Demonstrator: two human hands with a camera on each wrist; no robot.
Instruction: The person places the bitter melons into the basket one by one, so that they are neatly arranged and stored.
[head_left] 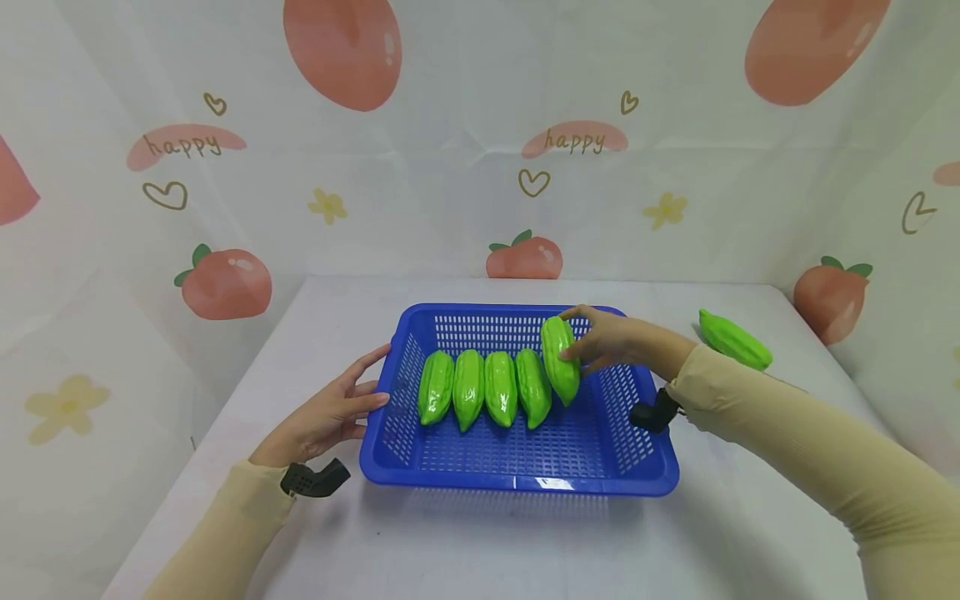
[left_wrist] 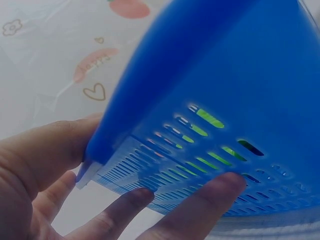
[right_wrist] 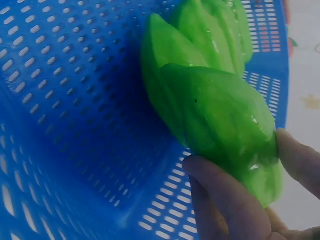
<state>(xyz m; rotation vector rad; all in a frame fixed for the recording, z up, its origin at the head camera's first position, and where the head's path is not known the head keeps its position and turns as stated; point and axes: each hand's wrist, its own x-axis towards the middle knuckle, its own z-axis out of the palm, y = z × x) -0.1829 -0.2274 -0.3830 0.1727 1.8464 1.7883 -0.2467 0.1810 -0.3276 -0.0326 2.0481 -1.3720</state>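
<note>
My right hand (head_left: 603, 337) pinches a green bitter melon (head_left: 560, 358) between thumb and fingers, inside the right half of the blue basket (head_left: 517, 482). In the right wrist view this bitter melon (right_wrist: 227, 117) overlaps its neighbours; whether it touches the basket floor I cannot tell. Several more bitter melons (head_left: 468, 387) lie side by side in a row to its left, pointed ends toward me. My left hand (head_left: 330, 412) holds the basket's left rim, with fingertips (left_wrist: 230, 185) against the outer perforated wall in the left wrist view.
Another bitter melon (head_left: 735, 340) lies on the white table (head_left: 465, 550), right of the basket, beyond the right forearm. A patterned white cloth (head_left: 435, 183) hangs behind the table and along both sides. Black wrist cameras (head_left: 315, 479) sit on both wrists.
</note>
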